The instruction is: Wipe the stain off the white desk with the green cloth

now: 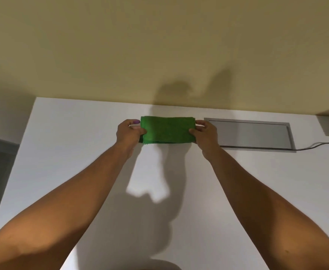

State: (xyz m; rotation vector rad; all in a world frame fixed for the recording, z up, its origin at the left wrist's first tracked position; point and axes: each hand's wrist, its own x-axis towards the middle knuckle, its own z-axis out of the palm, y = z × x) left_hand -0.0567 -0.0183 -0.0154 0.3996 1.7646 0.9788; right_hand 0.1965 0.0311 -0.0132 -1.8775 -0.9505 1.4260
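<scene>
A: What is the biggest thing here?
B: The white bench (66, 152), under both arms, against a yellowish wall (159, 45).
A: And beside the grip?
B: A grey panel (249, 133) is set in the bench, just right of the right hand (205, 133); a cable (319, 145) runs from its corner.
A: Where is the cloth?
B: The folded green cloth (167, 132) is stretched between the two grips. The left hand (129, 132) is closed on its left end, the right hand on its right end, thumbs on top.
A: The stain?
B: I cannot see it.

Folded green cloth (167, 131) on white desk (81, 152) — left hand (129, 132), right hand (205, 133) pinching its ends.
</scene>
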